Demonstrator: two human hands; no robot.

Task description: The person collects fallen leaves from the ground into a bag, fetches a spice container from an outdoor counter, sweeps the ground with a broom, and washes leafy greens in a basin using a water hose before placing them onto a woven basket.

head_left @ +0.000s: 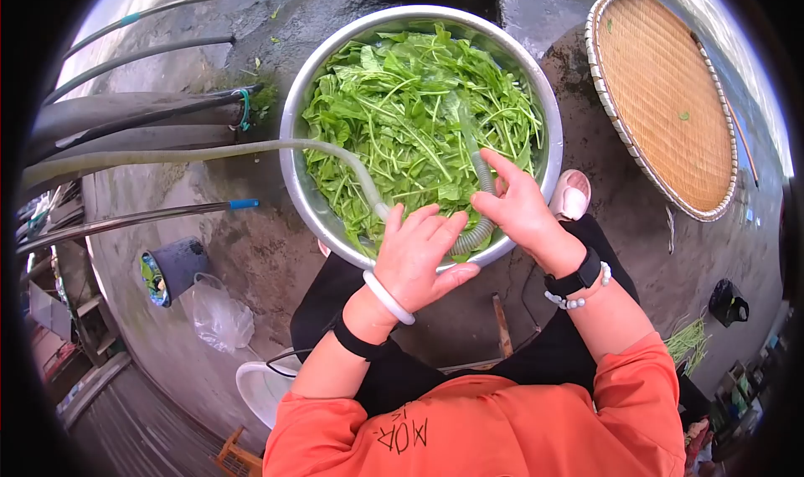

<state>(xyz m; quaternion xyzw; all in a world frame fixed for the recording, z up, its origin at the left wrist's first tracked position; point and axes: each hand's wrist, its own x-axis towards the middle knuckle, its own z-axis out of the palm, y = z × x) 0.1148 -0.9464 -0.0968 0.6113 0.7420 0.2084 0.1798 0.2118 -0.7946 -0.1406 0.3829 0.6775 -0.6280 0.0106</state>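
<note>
A big metal basin [287,146] holds cut leafy greens [402,100]. A pale hose [243,149] runs in from the left to my left hand [417,257], which is spread over the basin's near rim with its fingertips at the hose. From under that hand a grey ribbed hose [485,175] curves up over the greens, and water seems to come from its end. My right hand [526,213] is at the ribbed hose on its right side, index finger and thumb apart, the other fingers partly hidden.
A round woven tray [670,100] leans at the upper right. Several poles [142,224] reach in from the left. A dark bucket [180,268], a clear plastic bag [219,314] and a white basin [255,386] sit at the lower left. Green stems [688,343] lie at the right.
</note>
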